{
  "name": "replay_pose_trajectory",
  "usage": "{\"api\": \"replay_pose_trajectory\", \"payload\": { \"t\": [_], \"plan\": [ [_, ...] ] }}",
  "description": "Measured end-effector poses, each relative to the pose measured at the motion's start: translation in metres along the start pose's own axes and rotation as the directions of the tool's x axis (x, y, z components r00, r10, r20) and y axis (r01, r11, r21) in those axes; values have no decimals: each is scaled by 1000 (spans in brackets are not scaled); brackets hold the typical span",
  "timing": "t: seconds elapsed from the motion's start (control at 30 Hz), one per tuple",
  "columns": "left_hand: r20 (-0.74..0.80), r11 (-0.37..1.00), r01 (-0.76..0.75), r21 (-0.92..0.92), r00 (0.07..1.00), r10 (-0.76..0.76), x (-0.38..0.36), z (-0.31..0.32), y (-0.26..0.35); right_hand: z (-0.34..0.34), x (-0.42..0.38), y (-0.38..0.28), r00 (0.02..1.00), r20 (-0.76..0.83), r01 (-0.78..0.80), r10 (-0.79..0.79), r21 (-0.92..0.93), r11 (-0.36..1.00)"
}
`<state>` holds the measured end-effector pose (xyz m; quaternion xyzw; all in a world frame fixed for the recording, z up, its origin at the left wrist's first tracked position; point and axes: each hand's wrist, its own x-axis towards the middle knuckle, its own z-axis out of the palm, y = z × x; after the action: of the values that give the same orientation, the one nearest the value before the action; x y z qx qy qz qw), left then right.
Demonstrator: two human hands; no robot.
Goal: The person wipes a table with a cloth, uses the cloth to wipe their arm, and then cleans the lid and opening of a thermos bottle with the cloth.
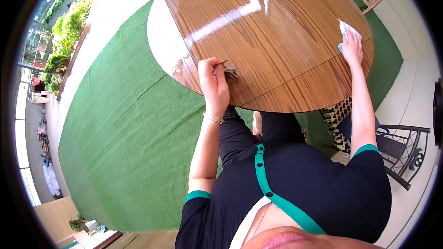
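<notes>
My left hand (pixel 213 85) is closed at the near left part of the round wooden table (pixel 277 32), its fingers curled round a small bundle of greyish-brown strands (pixel 230 72). The bundle is right at the tabletop, and the fingers hide part of it. Over at the right side of the table, my right hand (pixel 353 50) presses a white and blue cloth (pixel 349 28) on the wood. Bright reflections lie across the glossy, wood-grained top, and a seam crosses its near part.
Green carpet (pixel 124 124) covers the floor on the left. A dark metal chair (pixel 401 152) stands at the right, near patterned fabric (pixel 339 122) under the table edge. A wooden frame (pixel 369 0) is at the far right, and plants (pixel 69 32) line the left.
</notes>
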<state>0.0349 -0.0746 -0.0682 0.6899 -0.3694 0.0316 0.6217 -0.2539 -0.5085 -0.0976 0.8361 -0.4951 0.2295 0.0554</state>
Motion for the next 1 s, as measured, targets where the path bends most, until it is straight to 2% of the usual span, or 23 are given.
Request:
{"api": "replay_pose_trajectory", "payload": {
  "t": [0.07,0.13,0.2,0.3,0.33,0.37,0.4,0.43,0.53,0.6,0.63,0.67,0.8,0.83,0.9,1.0],
  "plan": [
    [-84,998,17,-66,996,-23,11,-2,-15,-10,-22,-32,1000,-10,15,-15,-48,999],
    [-78,983,53,-176,995,-68,21,-5,-22,-17,-41,-68,995,15,93,-94,38,995],
    [-25,989,74,-132,997,-78,29,-10,-28,-20,-55,-110,969,27,243,-248,110,964],
    [-8,997,50,-59,999,-50,38,-9,-41,-44,-73,-206,913,222,326,-343,110,939],
    [-4,998,50,-41,999,-50,37,-8,-45,-46,-73,-230,853,392,252,-345,270,929],
    [1,994,103,-42,995,-103,37,-8,-44,-46,-77,-253,802,376,389,-464,259,884],
    [-2,988,147,-38,989,-148,38,-8,-41,-29,-86,-273,813,169,497,-557,296,816],
    [-8,991,136,-4,991,-136,38,-10,-45,-27,-90,-295,806,181,475,-563,370,798],
    [-28,990,139,21,990,-138,40,-15,-42,-20,-92,-322,783,17,545,-622,465,698],
    [43,963,-24,270,999,13,41,-16,-40,-13,-80,-310,771,-9,554,-636,501,665],
    [33,965,-34,261,999,26,39,-13,-34,-13,-76,-300,753,-26,566,-657,534,628],
    [50,966,-38,257,998,26,37,-12,-32,-14,-71,-285,753,-38,587,-657,488,646],
    [86,943,-83,323,995,58,39,-15,-30,-35,-42,-180,863,116,414,-492,398,819],
    [89,943,-88,320,994,63,38,-13,-30,-62,-36,-152,907,192,297,-375,341,892],
    [95,946,-87,312,994,60,33,-11,-29,-28,-14,-63,982,90,148,-164,164,975],
    [158,933,-113,343,986,61,34,-12,-30,-15,12,46,991,35,-126,125,24,992]
  ]
}}
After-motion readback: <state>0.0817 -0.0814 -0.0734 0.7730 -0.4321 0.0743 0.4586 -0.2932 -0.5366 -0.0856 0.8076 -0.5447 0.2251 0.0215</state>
